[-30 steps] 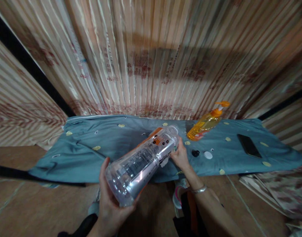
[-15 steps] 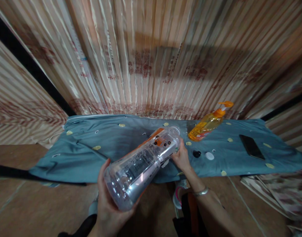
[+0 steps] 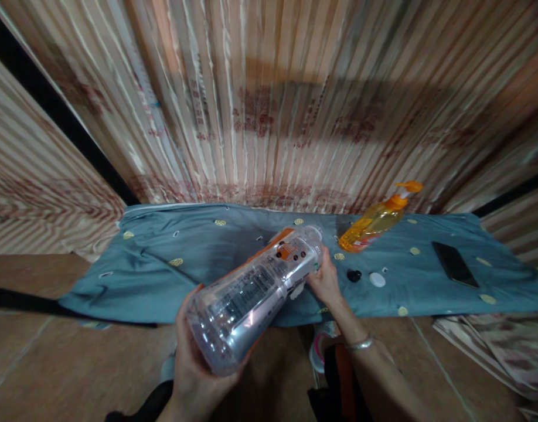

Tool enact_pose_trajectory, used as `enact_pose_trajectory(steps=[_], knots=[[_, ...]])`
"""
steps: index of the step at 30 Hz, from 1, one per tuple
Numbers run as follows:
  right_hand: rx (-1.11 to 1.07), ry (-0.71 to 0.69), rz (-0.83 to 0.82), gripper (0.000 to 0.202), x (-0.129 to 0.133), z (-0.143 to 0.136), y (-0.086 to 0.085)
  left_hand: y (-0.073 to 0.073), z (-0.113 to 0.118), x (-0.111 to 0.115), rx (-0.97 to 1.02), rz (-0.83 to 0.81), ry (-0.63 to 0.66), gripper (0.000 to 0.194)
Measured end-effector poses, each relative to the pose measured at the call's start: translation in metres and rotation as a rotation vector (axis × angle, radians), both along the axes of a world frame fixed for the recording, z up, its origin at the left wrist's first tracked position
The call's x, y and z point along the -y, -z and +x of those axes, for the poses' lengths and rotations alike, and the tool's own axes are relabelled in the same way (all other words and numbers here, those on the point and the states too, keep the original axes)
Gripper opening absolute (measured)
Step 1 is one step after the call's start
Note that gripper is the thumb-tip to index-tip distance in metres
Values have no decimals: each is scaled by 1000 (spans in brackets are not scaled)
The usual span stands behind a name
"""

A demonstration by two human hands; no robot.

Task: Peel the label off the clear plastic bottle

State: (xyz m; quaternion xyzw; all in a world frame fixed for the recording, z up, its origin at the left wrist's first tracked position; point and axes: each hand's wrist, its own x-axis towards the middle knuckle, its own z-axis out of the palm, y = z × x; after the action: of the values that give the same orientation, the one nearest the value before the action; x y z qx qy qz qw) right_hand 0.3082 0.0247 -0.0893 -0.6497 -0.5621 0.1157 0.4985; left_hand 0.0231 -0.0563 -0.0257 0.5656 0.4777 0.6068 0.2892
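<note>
A large clear plastic bottle (image 3: 251,299) with an orange-and-silver label lies tilted between my two hands, its base toward me and its neck pointing away to the right. My left hand (image 3: 198,363) wraps round the base end. At the neck, my right hand (image 3: 324,278) is closed on the bottle, and the bottle hides part of its fingers. To the right of that hand, a small black cap-like piece (image 3: 354,275) and a white round cap (image 3: 377,279) rest on the blue-green cloth (image 3: 141,281).
An orange pump bottle (image 3: 374,224) with yellow liquid stands toward the back right of the cloth. A dark phone (image 3: 454,264) lies farther right. Behind hangs a striped curtain (image 3: 260,117), with dark poles (image 3: 67,111) at the sides. Brown floor tiles (image 3: 119,357) show below.
The whole scene has shifted slightly to the right in view. Both hands keep their hold on the clear bottle, which stays almost in the same pose.
</note>
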Motion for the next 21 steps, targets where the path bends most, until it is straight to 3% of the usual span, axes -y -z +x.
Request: enact_pose_trajectory(steps=[9, 13, 15, 17, 19, 21], knots=[[6, -13, -11, 56, 1, -1, -2, -5, 2, 2, 36, -105, -17, 103], [2, -20, -15, 55, 2, -2, -5, -5, 1, -1, 41, -39, -60, 102], [2, -20, -22, 54, 2, -2, -6, -5, -2, -2, 14, -42, -48, 103], [4, -17, -24, 54, 3, -2, -6, -4, -4, -2, -54, -111, 58, 104], [4, -14, -20, 55, 3, -2, -6, -2, -4, -1, 35, -168, 40, 104], [2, -12, -7, 55, 2, -2, -6, 0, -4, 0, 179, -269, 78, 116]])
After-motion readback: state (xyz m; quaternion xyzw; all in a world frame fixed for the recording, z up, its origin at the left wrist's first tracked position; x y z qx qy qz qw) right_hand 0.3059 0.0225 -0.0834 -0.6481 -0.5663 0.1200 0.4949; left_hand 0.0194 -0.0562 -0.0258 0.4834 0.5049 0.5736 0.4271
